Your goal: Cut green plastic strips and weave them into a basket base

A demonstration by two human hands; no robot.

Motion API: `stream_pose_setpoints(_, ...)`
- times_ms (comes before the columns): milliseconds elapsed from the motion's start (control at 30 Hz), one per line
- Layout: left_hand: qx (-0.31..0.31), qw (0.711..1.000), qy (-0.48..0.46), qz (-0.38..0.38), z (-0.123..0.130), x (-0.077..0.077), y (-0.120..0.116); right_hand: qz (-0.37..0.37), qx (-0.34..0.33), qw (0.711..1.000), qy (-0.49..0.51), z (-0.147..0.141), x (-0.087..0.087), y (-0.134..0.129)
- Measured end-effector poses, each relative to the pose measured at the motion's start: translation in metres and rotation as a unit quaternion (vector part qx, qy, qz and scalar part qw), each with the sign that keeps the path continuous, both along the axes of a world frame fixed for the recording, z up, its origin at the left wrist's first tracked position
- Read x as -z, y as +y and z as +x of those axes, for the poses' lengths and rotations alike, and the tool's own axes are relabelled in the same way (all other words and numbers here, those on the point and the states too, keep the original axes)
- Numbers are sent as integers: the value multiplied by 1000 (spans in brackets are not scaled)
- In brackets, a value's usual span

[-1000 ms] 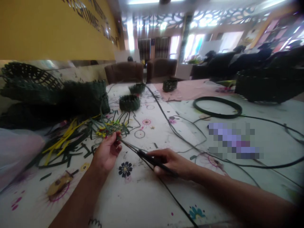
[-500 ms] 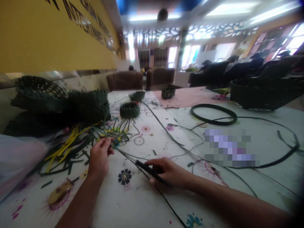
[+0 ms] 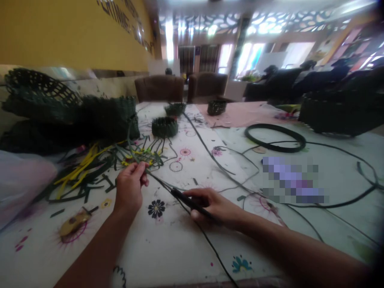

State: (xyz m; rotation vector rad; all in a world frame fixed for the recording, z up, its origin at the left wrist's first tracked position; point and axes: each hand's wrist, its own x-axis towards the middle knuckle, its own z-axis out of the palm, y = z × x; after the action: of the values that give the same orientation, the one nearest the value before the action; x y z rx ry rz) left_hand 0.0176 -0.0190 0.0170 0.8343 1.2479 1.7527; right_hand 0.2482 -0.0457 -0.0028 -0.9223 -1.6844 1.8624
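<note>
Over the table [image 3: 186, 240], the left hand [image 3: 129, 188] pinches dark strands [image 3: 160, 181] between thumb and fingers; the right hand's [image 3: 214, 208] grip is closed around a black tool [image 3: 193, 205] touching the strands.

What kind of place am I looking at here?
Probably a basket-weaving workroom: dark woven baskets, such as the small round basket, stand on the long table, beside yellow strips and a coiled dark band.
</note>
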Motion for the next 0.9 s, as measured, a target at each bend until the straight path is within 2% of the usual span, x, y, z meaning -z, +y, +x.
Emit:
stream_pose_setpoints(300, 19, 999, -34, 3, 7, 0, -4, -50, -6, 999, 7, 0, -5, 1)
stream_pose_setpoints(533, 13, 998, -51, -31, 3, 3, -3, -16, -2, 1000, 2, -3, -4, -2)
stream_pose_setpoints(733, -3, 999, -46, -30, 6, 5, -3, -70, 5, 997, 10, -2, -4, -4)
stream_pose_setpoints(900, -2, 998, -48, -29, 10, 8, -6, -64, -6, 998, 9, 1, -2, -5)
